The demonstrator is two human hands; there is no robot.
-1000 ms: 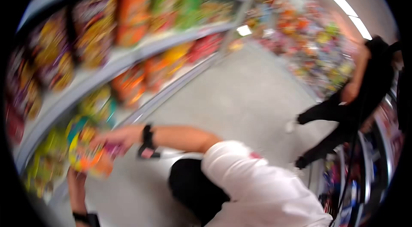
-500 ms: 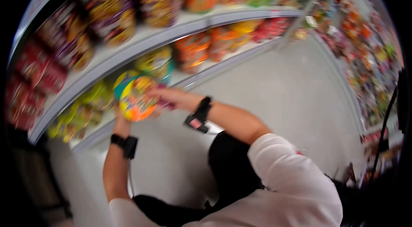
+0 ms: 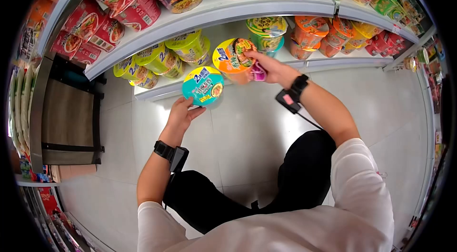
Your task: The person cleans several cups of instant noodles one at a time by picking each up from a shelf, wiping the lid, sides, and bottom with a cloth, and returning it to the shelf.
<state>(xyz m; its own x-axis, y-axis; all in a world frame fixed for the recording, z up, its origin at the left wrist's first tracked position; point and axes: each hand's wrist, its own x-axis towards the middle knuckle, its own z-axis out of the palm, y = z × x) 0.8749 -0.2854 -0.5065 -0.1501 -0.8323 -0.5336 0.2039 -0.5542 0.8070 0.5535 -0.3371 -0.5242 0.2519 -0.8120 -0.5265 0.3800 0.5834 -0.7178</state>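
Teal cup (image 3: pixel 203 83) is in the left hand (image 3: pixel 179 116), just in front of the lower shelf (image 3: pixel 333 63), lid facing up. The thumb and fingers pinch it at its near edge. The right hand (image 3: pixel 270 67) grips the orange cup (image 3: pixel 231 59), thumb on the lid and fingers round the side; whether the purple piece (image 3: pixel 258 71) at those fingers belongs to it, I cannot tell. The two cups overlap in view, so contact is unclear.

An edge pinch looks less secure than fingers spread under the base, so more support beneath would steady the teal cup. The right thumb should press lightly, since the lid may dent. Best to keep both cups level and away from the stacked green cups (image 3: pixel 188 45) behind.
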